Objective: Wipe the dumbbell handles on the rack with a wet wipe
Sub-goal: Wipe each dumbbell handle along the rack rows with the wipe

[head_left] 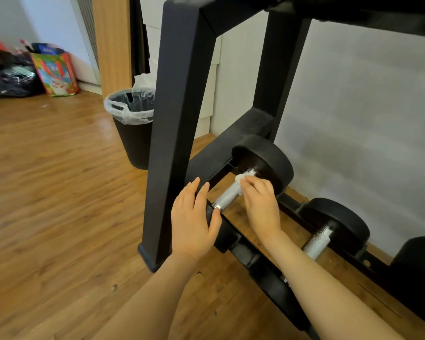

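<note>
the first dumbbell (245,185) lies across the two low rails of the black rack (177,119), its metal handle (227,196) spanning the gap between them, which leaves the bar free on all sides and easy to get a cloth around. the right hand (260,204) comes in from above with its fingers curled, pinching a small white wet wipe (239,181) against the far end of that handle, just short of the rear weight plate (268,163); working from one end looks like the sensible way to cover the knurled length without missing a patch. the left hand (194,217) lies flat with straight fingers over the near weight plate, holding nothing, and seems to be there to stop the dumbbell rolling or sliding on the rails while the other hand rubs. a second dumbbell (329,229) sits to the right on the same rails, its handle (317,241) bare and untouched by either hand, with the edge of a further black weight beyond it, so by my reading the job is early on. a lined bin (133,123) stands on the wooden floor (47,180) just left of the rack's upright, well placed for dropping the wipe when it is spent, and a bright bag (55,69) rests by the far wall.
</note>
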Action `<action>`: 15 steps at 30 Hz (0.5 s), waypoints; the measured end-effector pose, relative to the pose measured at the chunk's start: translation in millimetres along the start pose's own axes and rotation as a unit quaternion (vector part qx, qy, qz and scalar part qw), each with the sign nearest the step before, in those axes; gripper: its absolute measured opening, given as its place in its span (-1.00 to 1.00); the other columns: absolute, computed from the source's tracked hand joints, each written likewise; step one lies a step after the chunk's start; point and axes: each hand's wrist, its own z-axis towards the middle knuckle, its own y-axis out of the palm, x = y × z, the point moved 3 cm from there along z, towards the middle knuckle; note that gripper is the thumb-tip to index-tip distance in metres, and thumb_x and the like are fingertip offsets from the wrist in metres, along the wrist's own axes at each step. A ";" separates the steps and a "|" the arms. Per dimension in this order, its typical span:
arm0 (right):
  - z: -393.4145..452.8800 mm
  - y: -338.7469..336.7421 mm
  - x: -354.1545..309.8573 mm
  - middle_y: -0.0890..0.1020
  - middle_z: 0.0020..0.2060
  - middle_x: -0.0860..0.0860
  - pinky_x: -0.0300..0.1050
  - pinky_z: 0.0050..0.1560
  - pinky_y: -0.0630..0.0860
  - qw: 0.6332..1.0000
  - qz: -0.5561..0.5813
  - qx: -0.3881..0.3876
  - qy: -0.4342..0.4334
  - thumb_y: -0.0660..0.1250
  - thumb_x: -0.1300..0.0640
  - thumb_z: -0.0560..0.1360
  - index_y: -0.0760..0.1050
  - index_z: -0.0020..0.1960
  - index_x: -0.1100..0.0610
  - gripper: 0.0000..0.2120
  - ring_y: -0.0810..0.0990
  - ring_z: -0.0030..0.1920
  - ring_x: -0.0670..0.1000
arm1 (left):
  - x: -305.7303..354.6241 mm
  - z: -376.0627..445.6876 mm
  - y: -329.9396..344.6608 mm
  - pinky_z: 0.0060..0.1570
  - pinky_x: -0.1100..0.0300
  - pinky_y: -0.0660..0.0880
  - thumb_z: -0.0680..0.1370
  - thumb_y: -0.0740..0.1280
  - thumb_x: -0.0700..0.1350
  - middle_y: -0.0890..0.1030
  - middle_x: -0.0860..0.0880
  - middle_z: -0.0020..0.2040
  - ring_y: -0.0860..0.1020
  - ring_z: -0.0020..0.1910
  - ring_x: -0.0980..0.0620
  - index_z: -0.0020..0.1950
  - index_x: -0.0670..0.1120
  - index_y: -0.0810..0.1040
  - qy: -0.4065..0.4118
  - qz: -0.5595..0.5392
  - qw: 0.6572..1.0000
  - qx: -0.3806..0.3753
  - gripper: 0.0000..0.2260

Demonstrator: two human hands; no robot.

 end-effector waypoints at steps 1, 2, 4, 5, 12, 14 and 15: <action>-3.2 -1.0 -1.0 0.62 0.14 0.14 -0.06 -0.09 0.60 1.000 -0.008 0.001 -0.010 0.50 0.32 0.36 0.55 0.24 0.25 -0.55 0.58 0.06 0.15 | 0.7 -0.1 0.3 0.46 0.00 0.13 0.55 0.10 0.14 0.36 -0.06 0.50 0.28 0.50 -0.09 0.48 -0.06 0.40 0.000 -0.006 1.000 0.009 -0.45; -4.7 -3.3 -1.4 0.62 0.15 0.12 -0.10 -0.18 0.59 1.000 -0.023 0.002 -0.020 0.52 0.32 0.34 0.53 0.27 0.24 -0.49 0.59 0.00 0.12 | 1.1 0.3 0.7 0.45 -0.02 0.15 0.54 0.11 0.13 0.39 -0.07 0.49 0.30 0.49 -0.10 0.46 -0.06 0.42 0.000 -0.009 1.000 0.017 -0.46; -1.7 -2.6 2.1 0.62 0.15 0.08 -0.19 -0.36 0.51 0.999 -0.046 -0.010 -0.022 0.54 0.32 0.33 0.50 0.32 0.21 -0.42 0.57 -0.12 0.06 | 1.6 0.6 1.3 0.43 -0.03 0.17 0.53 0.13 0.11 0.42 -0.07 0.46 0.33 0.47 -0.12 0.44 -0.07 0.45 0.002 -0.008 1.000 0.025 -0.47; 1.2 -4.3 3.6 0.62 0.15 0.07 -0.21 -0.40 0.47 0.999 -0.047 -0.022 -0.012 0.53 0.31 0.33 0.48 0.34 0.19 -0.41 0.55 -0.15 0.03 | 1.9 0.8 1.5 0.43 -0.03 0.17 0.53 0.13 0.11 0.43 -0.07 0.45 0.34 0.46 -0.13 0.44 -0.07 0.46 0.002 -0.004 1.000 0.026 -0.47; 18.1 0.6 9.2 0.47 0.37 0.02 -0.10 0.06 0.55 0.998 -0.032 -0.050 0.026 0.40 0.24 0.50 0.41 0.42 0.11 -0.50 0.57 0.13 0.04 | 3.1 2.2 1.6 0.42 -0.04 0.20 0.52 0.13 0.11 0.48 -0.08 0.41 0.38 0.44 -0.13 0.40 -0.10 0.50 0.001 -0.003 0.999 0.034 -0.48; 18.0 2.5 5.3 0.47 0.36 0.07 -0.06 0.22 0.50 0.996 -0.020 -0.086 -0.001 0.40 0.24 0.50 0.43 0.40 0.16 -0.52 0.53 0.23 0.08 | 2.7 2.8 1.2 0.41 -0.06 0.22 0.51 0.14 0.10 0.50 -0.07 0.39 0.39 0.42 -0.12 0.38 -0.09 0.51 0.006 -0.003 0.999 0.034 -0.49; 18.9 0.9 4.5 0.47 0.35 0.10 -0.04 0.26 0.49 0.995 -0.010 -0.098 -0.014 0.40 0.26 0.50 0.44 0.39 0.19 -0.53 0.52 0.26 0.10 | 2.5 3.1 1.0 0.41 -0.07 0.24 0.51 0.14 0.10 0.51 -0.06 0.38 0.40 0.42 -0.12 0.38 -0.09 0.51 0.010 -0.003 0.999 0.034 -0.49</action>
